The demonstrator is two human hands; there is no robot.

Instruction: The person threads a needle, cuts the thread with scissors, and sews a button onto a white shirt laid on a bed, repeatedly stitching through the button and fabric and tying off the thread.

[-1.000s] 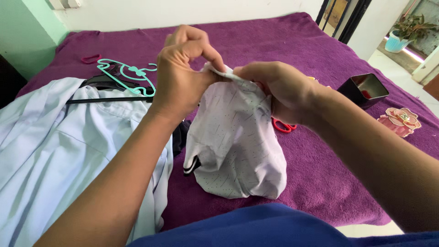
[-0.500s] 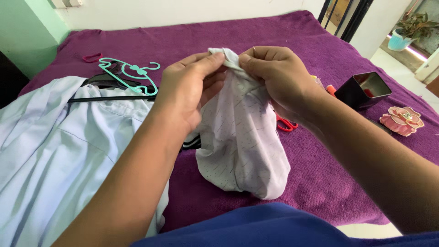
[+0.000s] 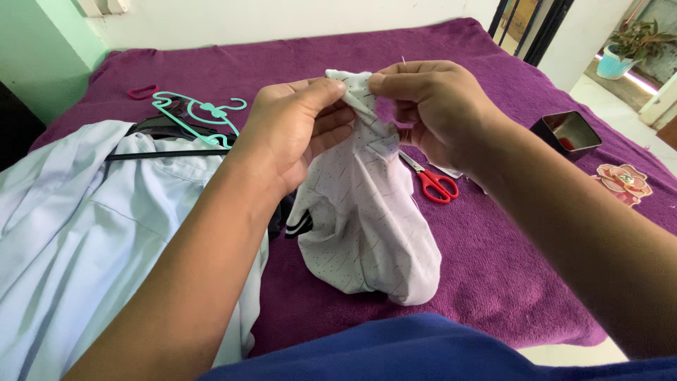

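From the head view, both hands are up over the purple bed [image 3: 493, 233]. The left hand [image 3: 300, 130] pinches the top fold of a pale speckled garment [image 3: 367, 226]; the right hand [image 3: 430, 106] pinches the same edge, with a thin needle [image 3: 403, 61] poking above its fingers. The stitching looks under way, not finished (no thread is visible to me). The garment hangs upright, long axis vertical, bottom resting on the bed, red scissors [image 3: 430, 180] just beside it.

Thin matt speckled cloth garment [image 3: 367, 219] over rough purple terry bedcover [image 3: 493, 268].
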